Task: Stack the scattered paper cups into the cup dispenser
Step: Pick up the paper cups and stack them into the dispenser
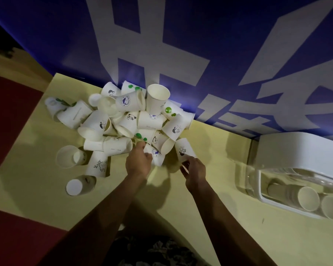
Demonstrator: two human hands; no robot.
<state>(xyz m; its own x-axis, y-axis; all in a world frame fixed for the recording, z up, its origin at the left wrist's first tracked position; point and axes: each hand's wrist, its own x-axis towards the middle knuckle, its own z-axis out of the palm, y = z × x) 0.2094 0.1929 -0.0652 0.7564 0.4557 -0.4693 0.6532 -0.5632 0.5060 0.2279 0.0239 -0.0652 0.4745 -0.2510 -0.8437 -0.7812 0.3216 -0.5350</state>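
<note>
The left hand (139,162) reaches into the 6 o'clock edge of the cup pile (127,121), fingers curled round a cup with green dots (140,136). The right hand (195,172) pinches the rim of a printed cup (184,149) at the pile's 5 o'clock. At 3 o'clock on the table (210,208) lies the dispenser (288,169), its clear tube holding nested cups (308,198), mouths toward the camera. A blue banner (200,35) backs the pile at 12 o'clock.
</note>
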